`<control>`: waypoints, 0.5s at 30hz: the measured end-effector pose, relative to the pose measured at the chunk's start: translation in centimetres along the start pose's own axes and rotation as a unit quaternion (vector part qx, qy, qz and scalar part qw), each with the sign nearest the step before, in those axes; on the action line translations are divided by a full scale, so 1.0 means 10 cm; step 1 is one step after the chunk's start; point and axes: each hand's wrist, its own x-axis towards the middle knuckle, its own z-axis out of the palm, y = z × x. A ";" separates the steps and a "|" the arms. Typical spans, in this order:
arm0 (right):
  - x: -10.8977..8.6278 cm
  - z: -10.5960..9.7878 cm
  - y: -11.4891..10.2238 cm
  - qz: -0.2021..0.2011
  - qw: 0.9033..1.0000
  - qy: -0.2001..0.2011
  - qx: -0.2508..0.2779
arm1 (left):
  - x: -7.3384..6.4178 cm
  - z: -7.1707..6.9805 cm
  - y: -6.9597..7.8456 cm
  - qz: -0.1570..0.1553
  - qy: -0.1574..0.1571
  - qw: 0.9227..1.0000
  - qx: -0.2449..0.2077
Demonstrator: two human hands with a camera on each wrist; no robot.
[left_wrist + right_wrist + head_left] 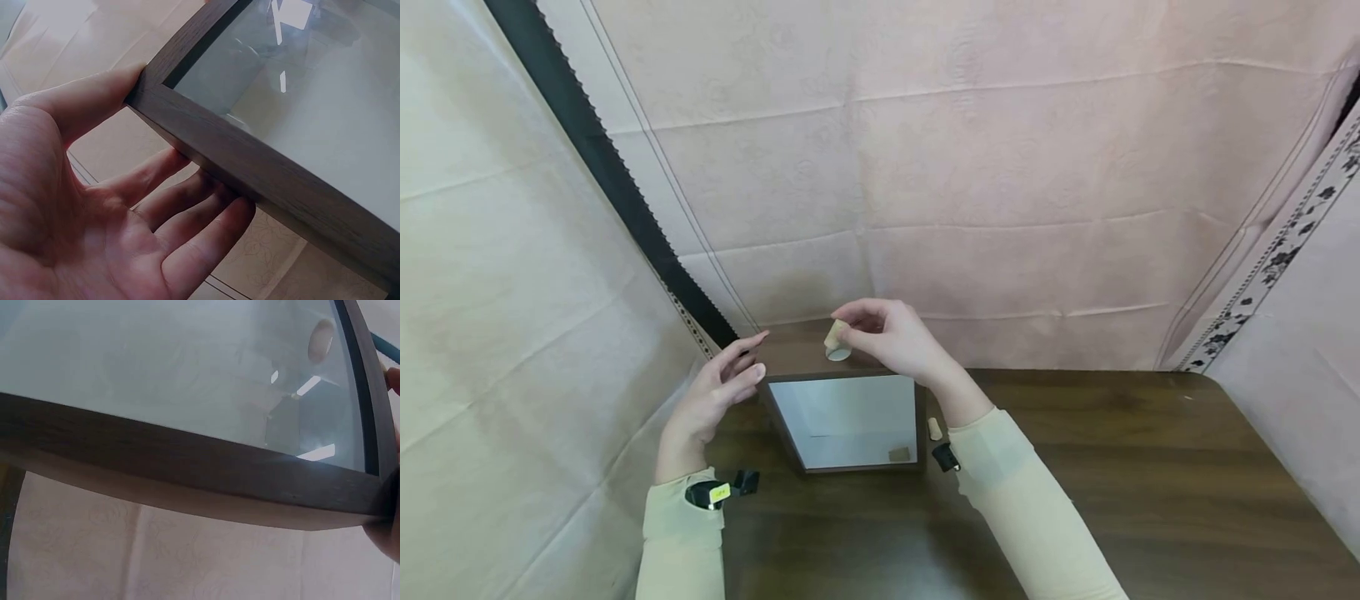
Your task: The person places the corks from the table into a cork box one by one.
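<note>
My right hand (891,337) pinches a small tan cylinder (835,335) between thumb and fingers. A whitish round piece (838,354) shows at its lower end, close over the brown top of a box. The box has a dark wood frame (219,134) around a shiny glass or mirror face (850,421), which faces me. At its upper left corner is my left hand (711,392), fingers loosely bent, thumb tip (134,78) right at that corner. In the right wrist view, the wood edge (156,456) crosses below the shiny face, and my right hand is out of sight.
Another small pale tapered piece (934,428) lies right of the box on the dark wooden table (1112,467). A pale cloth (1000,167) hangs behind, with more cloth at both sides. A dark strip (602,150) runs down at the left.
</note>
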 end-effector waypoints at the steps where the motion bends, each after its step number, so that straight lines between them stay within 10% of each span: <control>1: 0.00 0.00 0.00 0.000 1.000 -0.001 -0.001 | 0.00 -0.01 0.00 0.001 0.000 1.000 0.000; 15: -0.02 0.05 -0.05 0.013 0.998 -0.012 -0.063 | -0.01 0.00 -0.01 -0.001 0.005 1.000 0.003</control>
